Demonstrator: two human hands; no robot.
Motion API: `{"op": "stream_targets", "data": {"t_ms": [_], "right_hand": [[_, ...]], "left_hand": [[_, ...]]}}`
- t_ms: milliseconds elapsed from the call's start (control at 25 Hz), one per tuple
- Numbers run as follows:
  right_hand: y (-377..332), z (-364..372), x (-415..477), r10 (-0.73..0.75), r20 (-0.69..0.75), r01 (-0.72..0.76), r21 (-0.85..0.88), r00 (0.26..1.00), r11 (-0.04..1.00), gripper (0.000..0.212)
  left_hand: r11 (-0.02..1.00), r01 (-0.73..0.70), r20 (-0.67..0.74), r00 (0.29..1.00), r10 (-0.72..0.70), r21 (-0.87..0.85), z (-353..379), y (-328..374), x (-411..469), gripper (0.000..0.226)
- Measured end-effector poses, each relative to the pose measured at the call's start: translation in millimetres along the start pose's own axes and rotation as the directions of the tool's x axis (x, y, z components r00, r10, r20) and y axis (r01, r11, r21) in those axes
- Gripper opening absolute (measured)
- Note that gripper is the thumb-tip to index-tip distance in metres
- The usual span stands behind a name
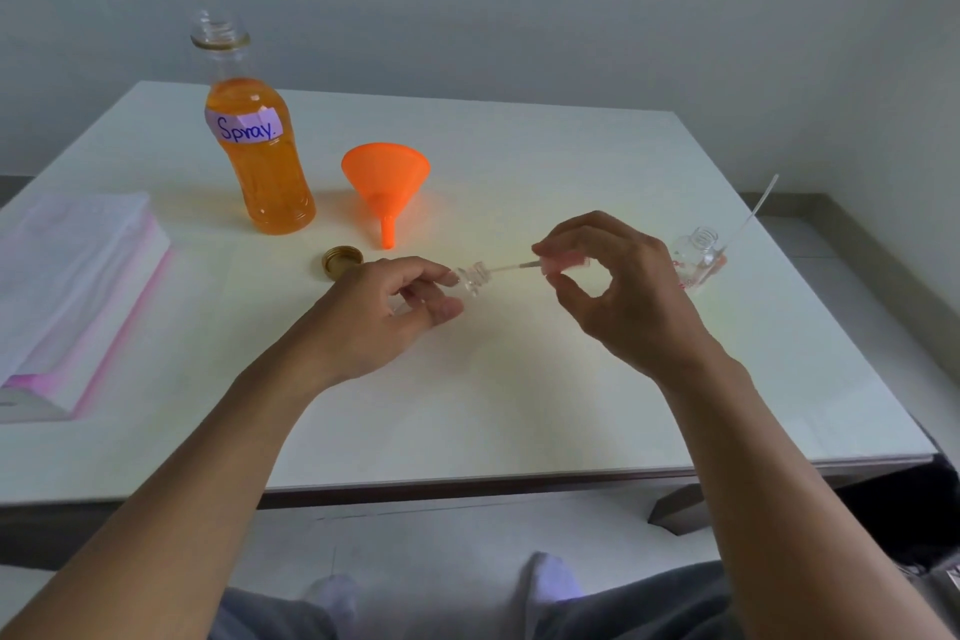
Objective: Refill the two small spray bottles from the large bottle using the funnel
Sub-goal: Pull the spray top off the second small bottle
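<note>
While held tilted in left hand [387, 309]: small bottle [474, 277], neck toward right hand [605, 276].

The tabletop [519, 379] is plain white. The large bottle [260, 161] is clear, filled with orange liquid, and bears a pale lilac label [244, 126] handwritten in blue. The funnel [387, 182] is bright orange, the loose cap [342, 261] gold. A white stack [72, 286] shows pink edges. Both small spray bottles [698, 257] are clear.
</note>
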State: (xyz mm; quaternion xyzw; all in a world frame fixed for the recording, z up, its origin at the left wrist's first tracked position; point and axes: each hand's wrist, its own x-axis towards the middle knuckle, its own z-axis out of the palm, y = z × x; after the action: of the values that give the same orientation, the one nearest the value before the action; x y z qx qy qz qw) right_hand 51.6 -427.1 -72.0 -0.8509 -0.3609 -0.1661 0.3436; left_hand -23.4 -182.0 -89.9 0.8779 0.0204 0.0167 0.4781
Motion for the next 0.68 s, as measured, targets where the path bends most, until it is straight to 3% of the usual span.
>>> {"op": "stream_targets", "data": {"t_ms": [160, 320, 480, 680], "right_hand": [[6.1, 3.9, -0.5, 0.187, -0.064, -0.187, 0.008, 0.980, 0.982, 0.045], [7.4, 20.6, 1.1, 0.441, -0.057, -0.420, 0.218, 0.896, 0.881, 0.026], [10.7, 35.4, 5.0, 0.513, -0.054, -0.481, 0.276, 0.857, 0.832, 0.012], [19.8, 49.9, 2.2, 0.468, -0.098, -0.447, 0.183, 0.878, 0.876, 0.004]], "left_hand": [[0.999, -0.001, -0.126, 0.992, -0.004, -0.040, -1.8, -5.2, 4.0, 0.030], [0.994, 0.010, -0.230, 0.973, -0.036, -0.113, 5.4, -2.9, 5.9, 0.037], [0.985, -0.067, -0.242, 0.970, 0.026, -0.162, 25.0, 7.5, 7.7, 0.038], [0.978, -0.091, -0.215, 0.975, 0.050, -0.188, 43.8, 7.9, 11.2, 0.040]]}}
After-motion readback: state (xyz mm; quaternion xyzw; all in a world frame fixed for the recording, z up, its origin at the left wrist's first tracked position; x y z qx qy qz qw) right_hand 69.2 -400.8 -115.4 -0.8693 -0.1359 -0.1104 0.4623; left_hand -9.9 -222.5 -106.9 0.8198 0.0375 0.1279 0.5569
